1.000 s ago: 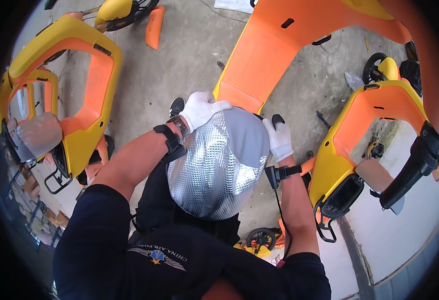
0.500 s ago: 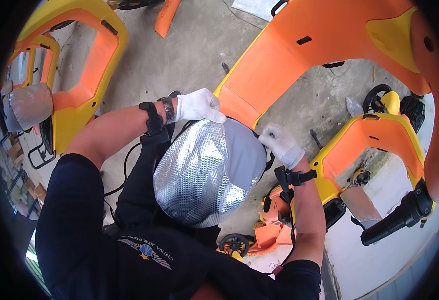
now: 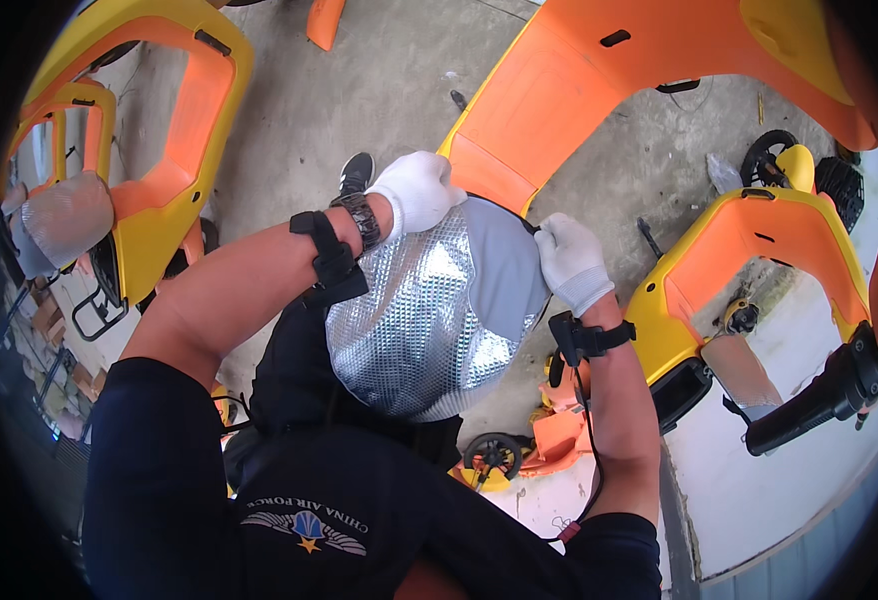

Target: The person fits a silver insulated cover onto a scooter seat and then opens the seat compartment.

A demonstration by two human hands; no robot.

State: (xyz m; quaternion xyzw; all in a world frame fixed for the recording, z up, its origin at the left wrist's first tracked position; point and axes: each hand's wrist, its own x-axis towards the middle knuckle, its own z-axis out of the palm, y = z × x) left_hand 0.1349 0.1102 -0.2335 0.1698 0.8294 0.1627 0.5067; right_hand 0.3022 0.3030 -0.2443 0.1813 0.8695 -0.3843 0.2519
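Note:
A silver, grid-textured foil seat cover (image 3: 399, 325) with a smooth grey panel (image 3: 504, 265) lies over the rounded seat of an orange and yellow scooter (image 3: 524, 120). My left hand (image 3: 419, 192), in a white glove, is closed on the cover's far edge at its left. At the far right edge, my right hand (image 3: 571, 252), also white-gloved, has its fingers pinched together on the rim. Its fingertips are partly hidden. A thin dark edge of the seat shows between the hands. The cover hides the rest of the seat.
Other orange and yellow scooters stand at the left (image 3: 189, 130) and right (image 3: 679, 285); silvery covers wrap their seats. A black handlebar grip (image 3: 809, 410) juts in at right. A black wheel (image 3: 492, 455) and orange parts (image 3: 559, 435) lie below. My shoe (image 3: 357, 172) stands on concrete.
The whole view has shifted, so the scooters sit higher in it. Both hands remain closed at the cover's far edge, and the shoe beside my left wrist shows more fully.

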